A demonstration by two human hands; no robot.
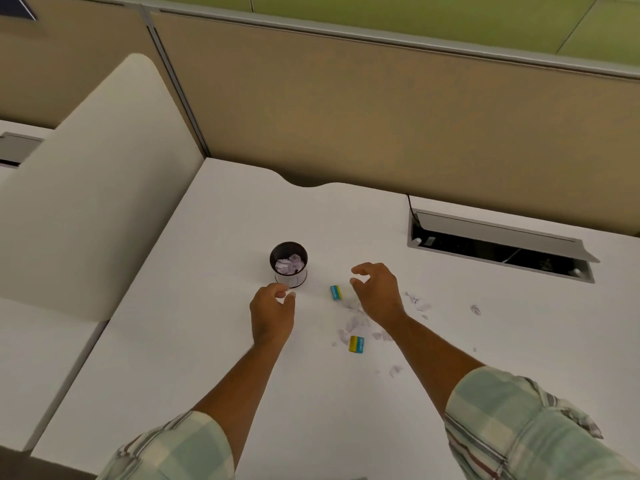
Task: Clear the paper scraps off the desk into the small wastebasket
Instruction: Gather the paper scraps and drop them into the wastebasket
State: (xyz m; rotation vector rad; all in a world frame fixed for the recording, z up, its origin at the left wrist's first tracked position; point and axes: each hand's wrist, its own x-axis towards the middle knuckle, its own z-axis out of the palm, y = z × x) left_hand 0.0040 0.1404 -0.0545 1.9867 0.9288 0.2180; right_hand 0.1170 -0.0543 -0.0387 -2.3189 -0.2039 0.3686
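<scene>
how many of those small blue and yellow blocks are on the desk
2. One small blue and yellow block lies between the hands; the other sits nearer, among paper scraps beside the right forearm. None looks hidden.

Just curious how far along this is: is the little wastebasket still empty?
No: crumpled paper already lies inside the wastebasket, while scraps remain on the desk.

Both forearms reach forward from rolled-up checked sleeves, bare from the elbow down. The left hand (272,315) is palm down, the wrist almost straight, its fingers curled loosely and the thumb apart from them, so the grip holds nothing. The right hand (377,292) is further forward and a little higher, the wrist bent slightly inward, thumb and fingers curved toward each other with a gap between, also empty
</scene>
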